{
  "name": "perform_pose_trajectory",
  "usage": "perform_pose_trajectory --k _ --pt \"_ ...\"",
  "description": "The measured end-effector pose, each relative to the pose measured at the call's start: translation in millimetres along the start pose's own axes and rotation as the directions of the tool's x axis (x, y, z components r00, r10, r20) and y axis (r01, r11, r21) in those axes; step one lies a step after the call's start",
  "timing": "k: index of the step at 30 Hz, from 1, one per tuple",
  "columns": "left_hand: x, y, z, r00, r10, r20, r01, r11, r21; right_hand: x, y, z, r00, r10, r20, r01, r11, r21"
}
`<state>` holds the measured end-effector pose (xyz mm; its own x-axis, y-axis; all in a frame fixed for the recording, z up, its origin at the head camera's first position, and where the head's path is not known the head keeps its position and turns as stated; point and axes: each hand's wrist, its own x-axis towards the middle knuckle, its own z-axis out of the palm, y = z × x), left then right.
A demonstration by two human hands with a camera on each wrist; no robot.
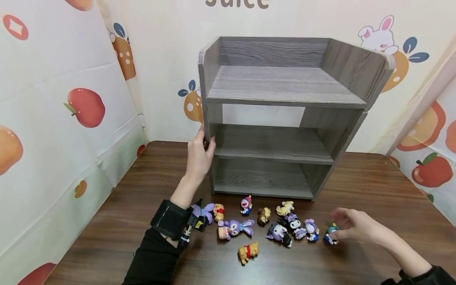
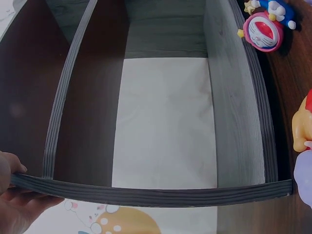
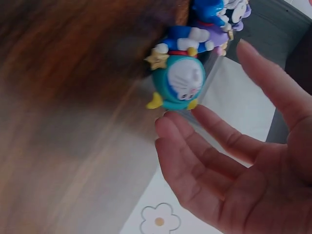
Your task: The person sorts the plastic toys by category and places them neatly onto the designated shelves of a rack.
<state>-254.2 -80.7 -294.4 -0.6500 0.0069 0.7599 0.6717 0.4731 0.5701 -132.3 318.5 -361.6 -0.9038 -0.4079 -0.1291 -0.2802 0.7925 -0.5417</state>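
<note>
Black sleeve fabric (image 1: 153, 257), nearest the camera, is covering the left forearm; a black wristband (image 1: 169, 219) is encircling the wrist. Brown wood-grain tabletop (image 1: 96, 245) is supporting a grey three-tier shelf (image 1: 274, 142). Pale backdrop cloth (image 1: 160, 47), printed with fruit and a rabbit, is hanging behind and at both sides. Lettering (image 1: 236, 3) on the rear cloth is reading "Juice", its top being cut off by the frame. Left hand (image 1: 200, 155) is gripping the shelf's left side panel, thumb lying inside, fingers outside. Right hand (image 1: 356, 225) is having hold of nothing; its thumb is standing well apart from loosely curved fingers. Teal figurine (image 1: 332, 233) is resting just beside those fingertips, at the right end of the figurines (image 1: 248, 252) lying before the shelf; contact I cannot tell.
</note>
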Motion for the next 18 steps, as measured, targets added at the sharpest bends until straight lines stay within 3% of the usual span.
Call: perform_pose_trajectory --k 6,9,13,18 --pt "-1.6 0.0 -0.3 1.0 -0.002 -0.001 0.002 1.0 -0.009 -2.1 12.3 4.6 0.995 -0.048 0.084 0.029 0.977 0.21" --pt "-1.8 0.1 -0.6 1.0 -0.003 0.001 0.003 1.0 -0.016 -3.3 17.2 7.7 0.992 -0.095 0.088 0.068 0.96 0.272" --pt "-1.6 0.1 -0.8 1.0 -0.002 0.003 0.002 1.0 -0.027 -4.9 23.4 11.5 0.986 -0.16 0.052 0.138 0.948 0.287" --pt "-1.7 0.1 -0.8 1.0 -0.004 0.003 0.004 1.0 -0.022 -6.7 27.4 15.7 0.983 -0.184 -0.018 0.183 0.953 0.241"
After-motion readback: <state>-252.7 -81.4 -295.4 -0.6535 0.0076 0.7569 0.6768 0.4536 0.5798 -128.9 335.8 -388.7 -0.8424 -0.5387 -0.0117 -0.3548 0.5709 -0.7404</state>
